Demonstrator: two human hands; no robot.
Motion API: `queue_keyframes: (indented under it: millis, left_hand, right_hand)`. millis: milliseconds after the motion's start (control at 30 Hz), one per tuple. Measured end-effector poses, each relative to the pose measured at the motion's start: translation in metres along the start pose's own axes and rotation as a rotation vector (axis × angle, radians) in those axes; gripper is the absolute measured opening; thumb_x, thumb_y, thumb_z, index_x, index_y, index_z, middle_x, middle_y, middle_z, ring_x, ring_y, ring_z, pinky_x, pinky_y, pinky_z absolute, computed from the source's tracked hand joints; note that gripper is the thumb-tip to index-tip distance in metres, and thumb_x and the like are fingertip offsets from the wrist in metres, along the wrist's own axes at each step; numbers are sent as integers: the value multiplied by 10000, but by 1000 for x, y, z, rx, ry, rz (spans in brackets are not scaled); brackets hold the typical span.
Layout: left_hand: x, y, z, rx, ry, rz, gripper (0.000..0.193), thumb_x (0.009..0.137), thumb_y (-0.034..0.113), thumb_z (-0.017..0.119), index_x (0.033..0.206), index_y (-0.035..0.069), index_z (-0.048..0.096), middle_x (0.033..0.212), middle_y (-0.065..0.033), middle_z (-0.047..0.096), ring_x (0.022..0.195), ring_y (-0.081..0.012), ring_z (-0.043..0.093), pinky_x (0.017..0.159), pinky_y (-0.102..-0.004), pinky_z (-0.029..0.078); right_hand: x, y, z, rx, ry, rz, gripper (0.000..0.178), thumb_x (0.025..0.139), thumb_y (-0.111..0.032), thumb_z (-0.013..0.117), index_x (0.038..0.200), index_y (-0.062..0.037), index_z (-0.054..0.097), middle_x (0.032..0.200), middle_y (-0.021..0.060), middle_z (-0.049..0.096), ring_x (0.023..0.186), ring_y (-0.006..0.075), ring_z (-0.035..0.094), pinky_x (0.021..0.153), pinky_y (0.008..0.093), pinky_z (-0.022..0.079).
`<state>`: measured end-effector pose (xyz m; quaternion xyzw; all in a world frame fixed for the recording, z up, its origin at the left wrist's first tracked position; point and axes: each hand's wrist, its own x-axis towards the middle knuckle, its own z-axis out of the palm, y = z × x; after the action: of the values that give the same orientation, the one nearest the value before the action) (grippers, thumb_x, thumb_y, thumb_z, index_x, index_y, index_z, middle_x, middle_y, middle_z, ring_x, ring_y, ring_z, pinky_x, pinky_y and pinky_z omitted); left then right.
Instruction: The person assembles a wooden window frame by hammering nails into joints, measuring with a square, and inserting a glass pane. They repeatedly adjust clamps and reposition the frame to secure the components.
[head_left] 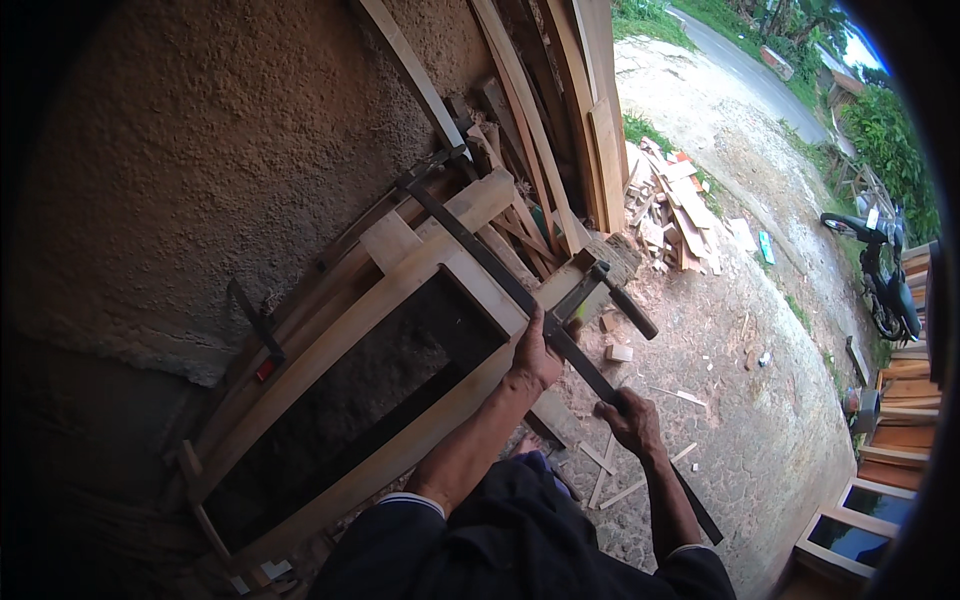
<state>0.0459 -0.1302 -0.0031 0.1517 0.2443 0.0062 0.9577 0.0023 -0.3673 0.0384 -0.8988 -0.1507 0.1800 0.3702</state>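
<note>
A long dark bar clamp [480, 255] lies across the end of a pale wooden frame [420, 460]. My left hand [538, 355] is closed around the clamp's bar by its sliding jaw, beside the frame's near corner. Farther down the same bar, my right hand [632, 422] grips it, and the bar's free end runs on past my right forearm. The clamp's screw handle [634, 313] sticks out to the right of the jaw. At its far end the clamp's head reaches beyond the frame's far side. Part of the left fingers is hidden behind the bar.
A rough wall [230, 130] rises along the left. Long boards [590, 120] lean at the back, next to a heap of wood offcuts [680, 210]. A second clamp [258, 325] is at the frame's left. Wooden strips [603, 470] litter the floor; a motorcycle [885, 275] stands far right.
</note>
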Motion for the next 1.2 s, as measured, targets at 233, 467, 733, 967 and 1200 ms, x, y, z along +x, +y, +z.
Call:
queue_keyframes:
  millis: [233, 467, 733, 967, 1200]
  left_hand:
    - [-63, 31, -16, 644, -52, 118, 825, 1019, 483, 606, 1610, 47, 230, 1637, -168, 312, 1368, -239, 482, 1041, -362, 468]
    - [-182, 54, -103, 1067, 57, 179, 701, 1040, 335, 617, 1558, -30, 317, 1384, -219, 604, 1049, -184, 671, 891, -290, 528]
    - [-248, 71, -154, 1162, 196, 180, 538, 1048, 277, 588, 1440, -78, 489, 1255, -203, 678, 1008, -192, 697, 858, -305, 561]
    - [-300, 95, -196, 1245, 416, 169, 410, 1037, 221, 595, 1333, -62, 611, 1194, -172, 714, 1050, -201, 692, 869, -315, 565]
    - [-356, 104, -246, 1421, 553, 391, 338, 1048, 258, 594, 1263, 12, 678, 1018, -77, 738, 869, -118, 686, 808, -300, 563]
  right_hand:
    - [104, 14, -13, -178, 19, -50, 397, 890, -437, 725, 946, -45, 687, 824, 190, 705, 801, 369, 702, 708, 465, 523]
    - [168, 42, 5, -208, -63, -118, 431, 883, -460, 699, 942, -33, 702, 823, 198, 681, 791, 381, 674, 702, 474, 498]
    - [212, 55, 24, -273, -56, -229, 500, 886, -521, 672, 892, -21, 689, 756, 228, 663, 743, 400, 674, 680, 499, 502]
    - [213, 79, 45, -213, 32, -131, 528, 870, -430, 770, 1193, -77, 546, 823, 219, 687, 811, 411, 687, 709, 486, 519]
    - [227, 103, 54, -277, 42, -246, 416, 955, -385, 692, 1155, -97, 468, 776, 212, 681, 736, 442, 672, 627, 539, 456]
